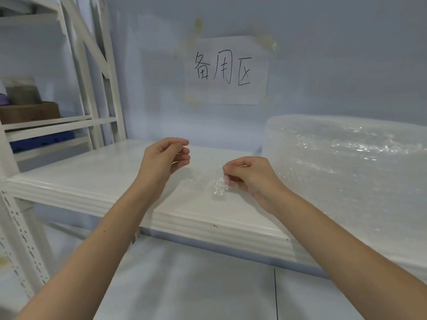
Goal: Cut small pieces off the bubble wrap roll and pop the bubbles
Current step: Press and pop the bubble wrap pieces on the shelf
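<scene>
A big roll of clear bubble wrap lies on the right side of a white shelf. My right hand pinches a small clear piece of bubble wrap between thumb and fingers, just above the shelf top. The piece hangs down from the fingertips and is crumpled. My left hand hovers to the left of it, about a hand's width away, with its fingers curled in and nothing visible in them. No scissors or cutter show anywhere.
A paper sign with handwritten characters is taped to the wall behind the shelf. To the left a white metal rack holds a brown box and a blue item. Pale floor lies below the shelf edge.
</scene>
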`<act>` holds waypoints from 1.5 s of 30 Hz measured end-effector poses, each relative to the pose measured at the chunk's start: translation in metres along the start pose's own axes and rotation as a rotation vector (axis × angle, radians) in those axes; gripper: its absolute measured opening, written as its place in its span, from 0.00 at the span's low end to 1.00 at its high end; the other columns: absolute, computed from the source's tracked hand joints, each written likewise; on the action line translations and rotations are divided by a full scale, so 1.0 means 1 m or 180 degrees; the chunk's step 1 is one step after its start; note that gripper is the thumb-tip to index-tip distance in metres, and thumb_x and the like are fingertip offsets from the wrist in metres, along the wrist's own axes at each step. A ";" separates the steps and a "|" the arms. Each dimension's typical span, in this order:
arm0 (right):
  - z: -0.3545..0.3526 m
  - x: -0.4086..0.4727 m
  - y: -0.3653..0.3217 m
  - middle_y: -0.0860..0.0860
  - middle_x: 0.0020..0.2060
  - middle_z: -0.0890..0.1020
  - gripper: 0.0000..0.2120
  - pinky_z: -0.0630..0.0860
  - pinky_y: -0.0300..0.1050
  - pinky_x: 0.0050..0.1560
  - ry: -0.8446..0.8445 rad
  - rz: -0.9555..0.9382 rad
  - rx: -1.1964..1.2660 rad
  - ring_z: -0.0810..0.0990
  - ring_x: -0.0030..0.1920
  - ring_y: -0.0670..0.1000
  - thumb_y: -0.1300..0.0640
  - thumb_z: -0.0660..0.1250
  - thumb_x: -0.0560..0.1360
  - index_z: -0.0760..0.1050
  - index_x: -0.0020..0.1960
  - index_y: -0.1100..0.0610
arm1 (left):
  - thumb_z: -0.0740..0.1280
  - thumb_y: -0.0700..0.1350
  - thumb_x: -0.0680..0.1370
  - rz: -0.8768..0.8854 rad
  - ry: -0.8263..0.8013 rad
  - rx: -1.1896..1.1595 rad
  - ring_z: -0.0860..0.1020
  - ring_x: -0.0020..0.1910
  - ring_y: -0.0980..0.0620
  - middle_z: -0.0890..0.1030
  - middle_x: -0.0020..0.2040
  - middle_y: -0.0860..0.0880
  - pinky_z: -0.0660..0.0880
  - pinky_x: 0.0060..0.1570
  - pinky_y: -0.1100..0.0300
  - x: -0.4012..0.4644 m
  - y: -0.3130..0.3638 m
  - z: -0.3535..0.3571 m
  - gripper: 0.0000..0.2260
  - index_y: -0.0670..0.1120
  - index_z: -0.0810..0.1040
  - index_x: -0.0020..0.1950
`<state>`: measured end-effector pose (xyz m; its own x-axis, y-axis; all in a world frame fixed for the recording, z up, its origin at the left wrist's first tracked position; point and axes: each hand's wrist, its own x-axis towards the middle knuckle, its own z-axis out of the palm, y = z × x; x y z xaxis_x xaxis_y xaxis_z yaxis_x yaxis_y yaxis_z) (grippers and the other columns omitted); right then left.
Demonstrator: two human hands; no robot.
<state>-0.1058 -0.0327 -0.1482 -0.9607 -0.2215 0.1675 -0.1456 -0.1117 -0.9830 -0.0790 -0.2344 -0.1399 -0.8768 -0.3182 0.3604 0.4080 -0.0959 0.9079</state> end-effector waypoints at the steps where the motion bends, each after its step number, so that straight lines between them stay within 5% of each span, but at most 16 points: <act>1: 0.002 0.005 0.001 0.59 0.33 0.79 0.08 0.83 0.40 0.38 -0.0001 0.0050 -0.0017 0.79 0.29 0.51 0.69 0.71 0.73 0.78 0.49 0.72 | 0.61 0.35 0.80 -0.0023 0.0038 -0.0053 0.79 0.35 0.52 0.79 0.39 0.45 0.81 0.43 0.63 0.005 -0.002 -0.003 0.09 0.40 0.82 0.48; 4: 0.007 0.016 0.003 0.60 0.34 0.78 0.06 0.83 0.40 0.37 0.0024 0.0162 -0.0093 0.79 0.28 0.52 0.70 0.70 0.73 0.78 0.48 0.71 | 0.60 0.35 0.80 -0.0125 0.0155 -0.0194 0.79 0.36 0.51 0.79 0.39 0.44 0.80 0.43 0.63 0.013 -0.010 -0.009 0.10 0.40 0.82 0.48; 9: 0.010 0.033 0.018 0.59 0.37 0.81 0.11 0.80 0.58 0.55 0.0406 0.0269 -0.0973 0.83 0.34 0.57 0.65 0.74 0.70 0.78 0.50 0.67 | 0.61 0.35 0.79 -0.0191 0.0251 -0.0197 0.79 0.35 0.50 0.79 0.37 0.44 0.80 0.40 0.62 0.016 -0.020 -0.013 0.09 0.40 0.82 0.46; 13: 0.009 0.037 0.020 0.54 0.36 0.82 0.07 0.76 0.40 0.34 0.0419 -0.0126 -0.2101 0.79 0.31 0.51 0.59 0.73 0.71 0.80 0.47 0.60 | 0.60 0.35 0.79 -0.0113 0.0261 -0.0100 0.79 0.35 0.50 0.79 0.36 0.45 0.79 0.43 0.59 0.016 -0.022 -0.018 0.11 0.41 0.82 0.46; 17: 0.009 0.035 0.017 0.52 0.41 0.82 0.07 0.72 0.37 0.36 0.0218 -0.0335 -0.2778 0.79 0.39 0.49 0.56 0.72 0.72 0.81 0.46 0.60 | 0.59 0.34 0.79 -0.0106 0.0181 0.0033 0.79 0.34 0.50 0.79 0.37 0.45 0.78 0.42 0.60 0.013 -0.023 -0.017 0.12 0.41 0.81 0.45; 20: 0.009 0.037 0.014 0.52 0.42 0.81 0.10 0.72 0.40 0.40 0.0142 -0.0308 -0.2966 0.78 0.40 0.49 0.55 0.73 0.72 0.81 0.47 0.62 | 0.58 0.34 0.79 -0.0105 0.0094 0.0158 0.78 0.34 0.50 0.79 0.37 0.44 0.79 0.41 0.60 0.010 -0.022 -0.016 0.13 0.41 0.81 0.45; 26: 0.005 0.033 0.016 0.56 0.35 0.81 0.06 0.71 0.39 0.33 0.0152 -0.0479 -0.2806 0.76 0.32 0.51 0.57 0.70 0.74 0.77 0.46 0.58 | 0.58 0.34 0.79 -0.0168 0.0015 0.0233 0.78 0.34 0.51 0.79 0.36 0.45 0.79 0.40 0.61 0.008 -0.021 -0.014 0.13 0.41 0.82 0.44; 32: -0.005 0.029 0.014 0.53 0.44 0.83 0.09 0.73 0.40 0.43 0.0020 -0.0765 -0.3082 0.79 0.44 0.51 0.63 0.62 0.76 0.81 0.46 0.56 | 0.58 0.34 0.79 -0.0189 -0.0053 0.0338 0.79 0.34 0.51 0.80 0.36 0.45 0.80 0.41 0.61 0.008 -0.022 -0.014 0.13 0.41 0.82 0.44; 36: -0.010 0.026 0.009 0.52 0.47 0.79 0.12 0.68 0.35 0.41 -0.0032 -0.0929 -0.3369 0.73 0.43 0.48 0.66 0.59 0.74 0.80 0.50 0.57 | 0.59 0.34 0.78 -0.0145 -0.0146 0.0464 0.78 0.37 0.49 0.80 0.37 0.44 0.78 0.44 0.58 0.006 -0.021 -0.013 0.12 0.40 0.82 0.45; 45: -0.011 0.025 0.013 0.47 0.38 0.79 0.04 0.81 0.51 0.44 -0.0204 -0.0546 -0.3705 0.80 0.41 0.51 0.59 0.65 0.68 0.78 0.38 0.56 | 0.64 0.40 0.77 0.0409 -0.0978 0.2237 0.72 0.49 0.58 0.77 0.46 0.53 0.66 0.45 0.67 -0.006 -0.019 -0.005 0.13 0.54 0.86 0.43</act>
<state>-0.1349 -0.0288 -0.1579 -0.8986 -0.3417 0.2751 -0.4318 0.7994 -0.4177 -0.0802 -0.2357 -0.1610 -0.9066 -0.0007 0.4221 0.3443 0.5772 0.7405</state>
